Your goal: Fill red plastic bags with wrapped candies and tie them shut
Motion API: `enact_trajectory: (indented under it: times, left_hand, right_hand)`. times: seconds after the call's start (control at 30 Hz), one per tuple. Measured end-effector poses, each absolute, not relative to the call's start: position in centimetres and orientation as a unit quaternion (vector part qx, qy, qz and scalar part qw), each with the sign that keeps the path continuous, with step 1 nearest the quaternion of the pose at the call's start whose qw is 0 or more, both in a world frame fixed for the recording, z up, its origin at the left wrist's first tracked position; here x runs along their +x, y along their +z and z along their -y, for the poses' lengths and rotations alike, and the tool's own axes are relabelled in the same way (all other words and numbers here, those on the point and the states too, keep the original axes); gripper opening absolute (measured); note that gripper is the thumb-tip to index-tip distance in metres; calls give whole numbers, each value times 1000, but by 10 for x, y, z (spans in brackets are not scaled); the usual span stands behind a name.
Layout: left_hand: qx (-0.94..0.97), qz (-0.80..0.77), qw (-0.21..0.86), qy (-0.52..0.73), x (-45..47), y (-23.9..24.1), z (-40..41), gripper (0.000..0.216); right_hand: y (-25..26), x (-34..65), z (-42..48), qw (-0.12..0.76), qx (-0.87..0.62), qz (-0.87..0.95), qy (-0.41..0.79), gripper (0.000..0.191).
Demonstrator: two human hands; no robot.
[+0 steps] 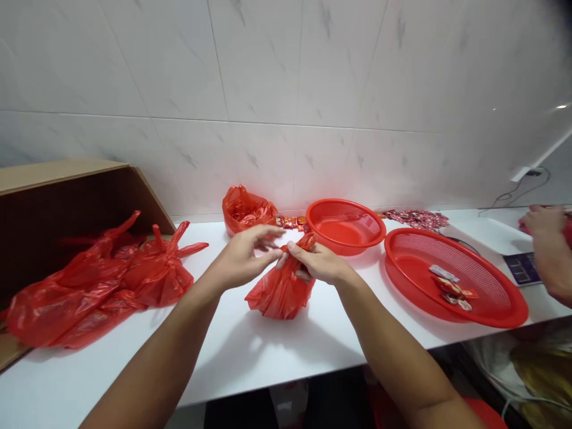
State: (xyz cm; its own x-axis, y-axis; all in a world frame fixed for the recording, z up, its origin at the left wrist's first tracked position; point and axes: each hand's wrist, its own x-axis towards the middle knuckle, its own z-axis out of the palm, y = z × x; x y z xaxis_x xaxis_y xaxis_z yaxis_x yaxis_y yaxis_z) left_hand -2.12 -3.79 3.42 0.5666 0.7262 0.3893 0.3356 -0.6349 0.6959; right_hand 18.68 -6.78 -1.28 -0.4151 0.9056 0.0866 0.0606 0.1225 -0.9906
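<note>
In the head view, a red plastic bag (283, 292) rests on the white table, full at the bottom and gathered at its neck. My right hand (319, 260) is closed round that neck, thumb on top and fingers curled beneath. My left hand (245, 255) is just left of the neck, with fingers apart and the thumb tip reaching the gathered plastic. Whatever is inside the bag cannot be made out.
Tied red bags (156, 271) lie left, by a cardboard box (67, 176). Behind are an open red bag (230, 208), small packets (289, 222) and a red basket (346, 243). Rightward, a larger basket (415, 298) holds several packets; beyond it is another person's arm (552, 256).
</note>
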Motion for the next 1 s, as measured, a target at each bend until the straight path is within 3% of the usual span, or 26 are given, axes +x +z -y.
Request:
enact_trajectory:
  times: [0.13, 0.27, 0.37, 0.43, 0.53, 0.7, 0.87, 1.0]
  left_hand:
    - [825, -350, 295, 332, -23, 16, 41, 20]
    - [828, -259, 328, 373, -22, 2, 48, 16]
    - [810, -216, 412, 358, -16, -14, 46, 63]
    - [791, -216, 480, 312, -12, -24, 42, 73]
    - [738, -218, 571, 285, -8, -33, 38, 57]
    - [569, -215, 745, 272, 0, -41, 36, 38]
    - [566, -236, 749, 250, -2, -47, 36, 38]
    - [677, -257, 649, 233, -13, -35, 38, 38]
  right_hand:
    - [-22, 190, 63, 401, -408, 582, 579, 65]
    - [-22, 197, 61, 436, -345, 553, 621, 57]
    - [-13, 209, 66, 384, -304, 633, 599, 45]
    - [-7, 216, 73, 344, -323, 699, 537, 32]
    - [-10, 216, 85, 386, -398, 766, 326, 11]
    - [-51, 196, 91, 487, -357, 797, 6, 20]
    - [-74, 184, 89, 489, -335, 801, -83, 23]
    - [-71, 181, 95, 475, -355, 799, -96, 28]
